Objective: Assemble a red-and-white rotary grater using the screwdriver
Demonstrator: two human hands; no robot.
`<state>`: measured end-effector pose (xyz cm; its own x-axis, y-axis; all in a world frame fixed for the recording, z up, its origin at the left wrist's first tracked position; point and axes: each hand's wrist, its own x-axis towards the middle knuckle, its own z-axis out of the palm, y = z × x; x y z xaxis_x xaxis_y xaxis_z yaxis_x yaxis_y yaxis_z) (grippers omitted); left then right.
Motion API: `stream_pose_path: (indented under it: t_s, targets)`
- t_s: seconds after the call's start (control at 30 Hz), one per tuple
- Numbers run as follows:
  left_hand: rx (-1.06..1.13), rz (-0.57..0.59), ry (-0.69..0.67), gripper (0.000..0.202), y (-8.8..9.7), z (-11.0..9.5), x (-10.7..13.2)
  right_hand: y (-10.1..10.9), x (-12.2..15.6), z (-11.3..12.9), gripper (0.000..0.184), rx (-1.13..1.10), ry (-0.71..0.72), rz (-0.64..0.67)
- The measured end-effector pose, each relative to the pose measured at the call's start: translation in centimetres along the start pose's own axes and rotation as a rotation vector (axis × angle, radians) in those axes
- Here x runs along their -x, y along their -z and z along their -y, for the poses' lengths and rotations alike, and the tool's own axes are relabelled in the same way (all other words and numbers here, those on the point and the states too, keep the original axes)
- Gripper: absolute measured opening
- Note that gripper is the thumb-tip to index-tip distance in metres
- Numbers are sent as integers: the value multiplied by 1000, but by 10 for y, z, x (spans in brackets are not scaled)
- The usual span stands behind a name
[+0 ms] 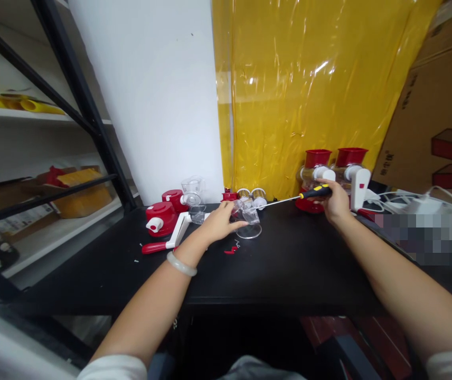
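Observation:
My left hand (220, 221) rests on the black table (289, 274), its fingers curled round a clear plastic housing (250, 219) that stands on a round clear base. My right hand (335, 203) is closed on the yellow-and-black handle of a screwdriver (315, 192). The screwdriver's thin metal shaft runs left, with its tip at the clear housing. Small red bits (232, 249) lie on the table just in front of the left hand. A pale bangle sits on my left wrist.
Red and white parts with a white crank handle (168, 221) lie at the left. Two assembled red-topped grinders (332, 174) stand by the yellow plastic sheet. Two metal drums (252, 196) sit behind the housing. White cables (427, 206) lie at right; metal shelving stands at left.

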<state>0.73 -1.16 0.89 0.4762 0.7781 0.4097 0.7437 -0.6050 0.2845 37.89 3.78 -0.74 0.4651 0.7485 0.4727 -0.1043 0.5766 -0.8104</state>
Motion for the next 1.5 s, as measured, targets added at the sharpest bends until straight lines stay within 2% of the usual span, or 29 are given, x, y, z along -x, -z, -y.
stream_pose_path:
  t_s: [0.2, 0.33, 0.67, 0.87, 1.03, 1.27, 1.4, 1.5]
  targets:
    - [13, -4, -17, 53, 0, 2, -1, -3, 0, -2, 35, 61, 6, -22]
    - [11, -7, -25, 51, 0, 1, -1, -2, 1, 0, 39, -22, -46, -15]
    - [36, 4, -6, 46, 2, -1, -1, -5, 0, -3, 33, 34, 60, -22]
    - [23, -9, -8, 45, 2, -1, -2, -8, 7, 8, 36, -32, -77, -26]
    - [20, -26, -21, 49, -1, 2, -3, -8, 6, 7, 29, -29, -24, -66]
    - [12, -36, -13, 48, 0, 1, -3, -9, 5, 9, 38, 62, 28, -95]
    - [15, -35, -6, 49, -1, 1, -3, -8, 5, 10, 48, -44, 11, -57]
    - [8, -35, -4, 50, -1, 1, -3, -8, 5, 11, 43, -122, -5, -18]
